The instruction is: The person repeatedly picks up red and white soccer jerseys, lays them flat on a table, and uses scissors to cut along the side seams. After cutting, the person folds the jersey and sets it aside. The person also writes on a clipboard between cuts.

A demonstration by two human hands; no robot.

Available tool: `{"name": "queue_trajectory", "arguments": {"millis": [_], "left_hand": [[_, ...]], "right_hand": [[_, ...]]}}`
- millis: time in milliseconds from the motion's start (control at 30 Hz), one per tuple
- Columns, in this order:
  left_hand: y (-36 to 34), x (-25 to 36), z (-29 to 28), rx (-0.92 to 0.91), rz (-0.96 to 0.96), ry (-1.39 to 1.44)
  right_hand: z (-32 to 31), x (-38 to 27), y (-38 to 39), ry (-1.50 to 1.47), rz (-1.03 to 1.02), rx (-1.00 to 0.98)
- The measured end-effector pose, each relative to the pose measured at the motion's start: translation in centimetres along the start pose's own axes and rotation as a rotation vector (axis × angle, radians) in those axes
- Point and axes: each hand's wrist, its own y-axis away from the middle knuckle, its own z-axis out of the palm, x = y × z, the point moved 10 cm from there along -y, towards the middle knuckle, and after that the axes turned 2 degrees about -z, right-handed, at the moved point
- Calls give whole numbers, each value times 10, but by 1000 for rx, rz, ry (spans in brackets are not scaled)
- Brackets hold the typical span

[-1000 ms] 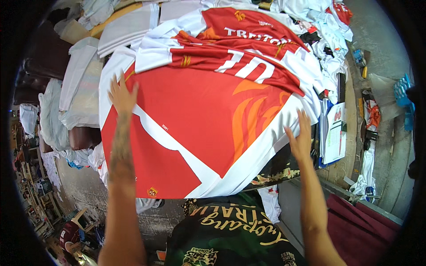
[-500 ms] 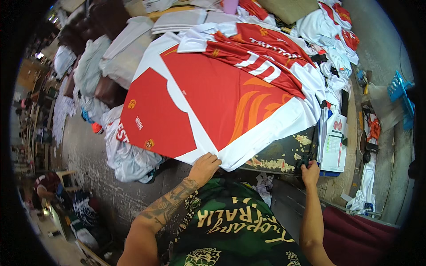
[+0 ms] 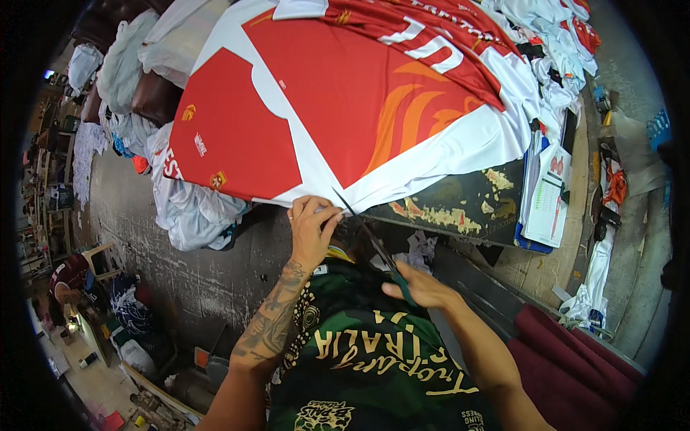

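A white cloth sheet printed with red jersey panels lies over the table, its near edge hanging at the front. My left hand pinches that edge close to the white gap between two panels. In my right hand is a pair of scissors with dark green handles. Their long blades point up and left, the tips at the cloth's edge just right of my left fingers. Part of the handles is hidden by my right hand.
Red and white printed cloth lies bunched on the sheet. The worn dark table corner holds papers and a blue folder at right. White cloth hangs at left; a maroon cloth lies lower right. A person sits far left.
My right hand has lifted the scissors from the table corner and brought them left to the cloth's edge. My left hand still holds the edge. The view has shifted.
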Motion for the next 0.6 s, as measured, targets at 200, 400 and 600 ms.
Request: {"name": "queue_trajectory", "arguments": {"millis": [200, 400, 600], "left_hand": [[-1, 9, 1, -43, 69, -93], [-11, 11, -2, -69, 80, -85], [-22, 1, -3, -137, 29, -65]], "right_hand": [[12, 29, -35, -96, 304, -1], [-6, 17, -34, -60, 262, 98], [-6, -2, -44, -126, 277, 75]]}}
